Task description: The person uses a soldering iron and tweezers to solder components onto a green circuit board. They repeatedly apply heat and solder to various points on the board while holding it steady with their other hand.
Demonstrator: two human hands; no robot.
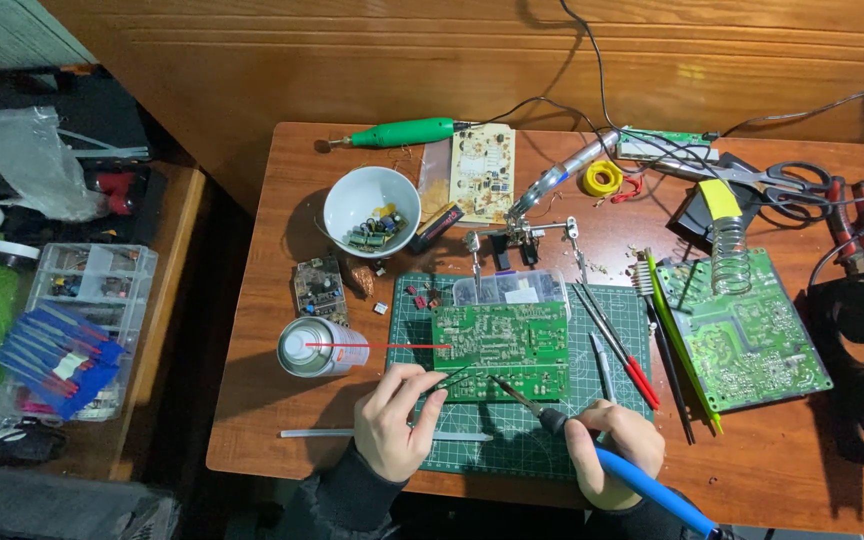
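A green circuit board (500,348) lies on a green cutting mat (612,415) on the wooden table. My left hand (395,420) is shut on thin tweezers (449,379) whose tips rest at the board's near edge. My right hand (617,445) grips a blue-handled soldering iron (642,480), its metal tip touching the board near the tweezers. Both hands sit at the near side of the mat.
A spray can (314,347) with a red straw stands left of the board. A white bowl (372,206) of components, a helping-hands stand (522,240), a second green board (747,335), an iron holder coil (730,255), scissors (787,178) and screwdrivers (622,350) surround it. A parts organiser (92,300) sits on the left.
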